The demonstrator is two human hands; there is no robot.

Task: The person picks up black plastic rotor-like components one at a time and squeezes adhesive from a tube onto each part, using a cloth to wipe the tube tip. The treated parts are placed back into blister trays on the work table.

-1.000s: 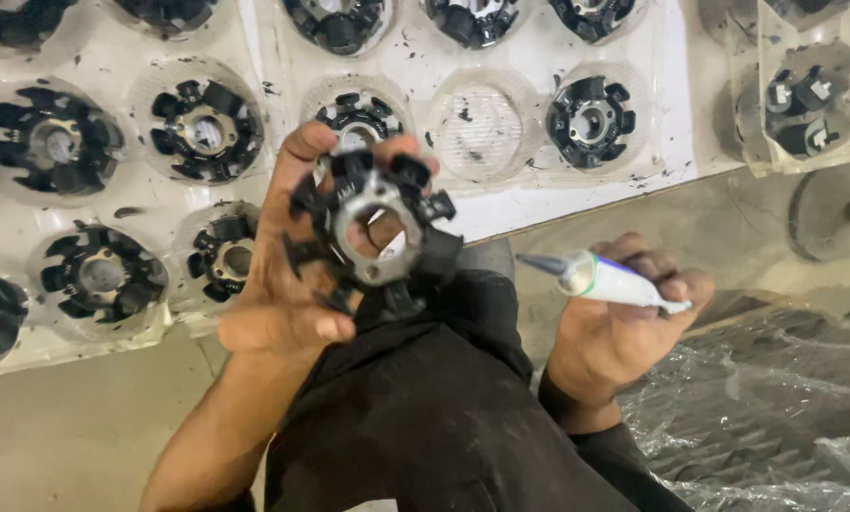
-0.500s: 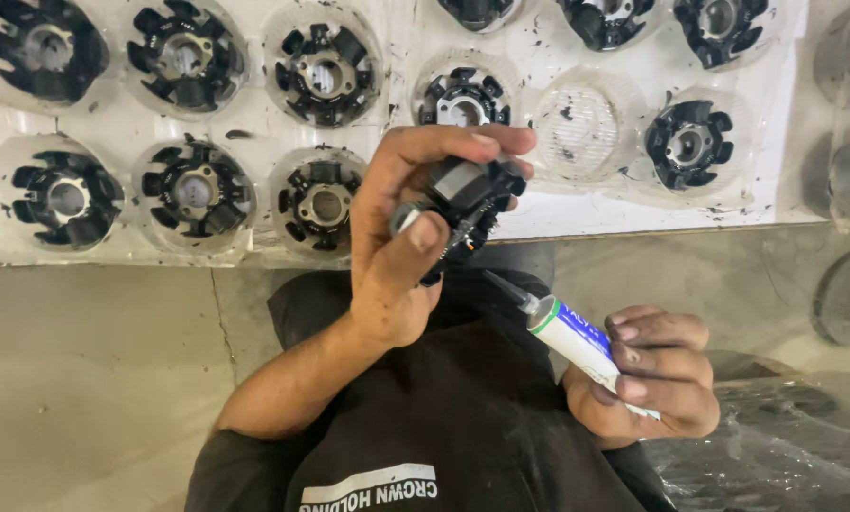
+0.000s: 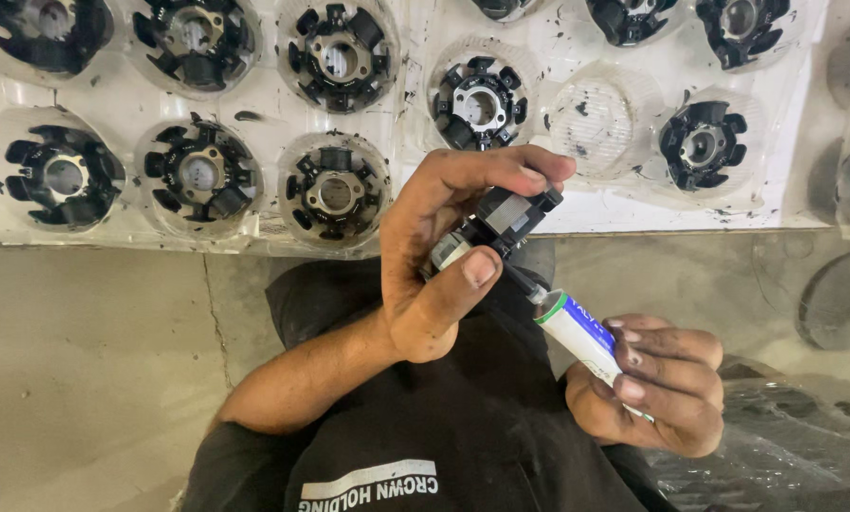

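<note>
My left hand [image 3: 425, 275] is shut on a black ring-shaped part with metal faces [image 3: 510, 213], held edge-on between thumb and fingers over my lap. My right hand [image 3: 662, 389] grips a small white tube with a green collar and blue print [image 3: 581, 332]. Its dark nozzle points up-left and touches the underside of the part. Behind the hands lies a white plastic tray [image 3: 415, 161] with round pockets holding several similar black parts, such as one [image 3: 335, 190] just left of my hand. One pocket [image 3: 593, 123] holds none.
I sit on a concrete floor [image 3: 84, 360], my black shirt filling the lower middle. A round metal disc [image 3: 837, 303] lies at the right edge. Crumpled clear plastic sheet [image 3: 785, 455] covers the lower right. More trays show at the far right.
My left hand has turned the part from face-on to edge-on and lowered it. My right hand has brought the tube's nozzle up against it.
</note>
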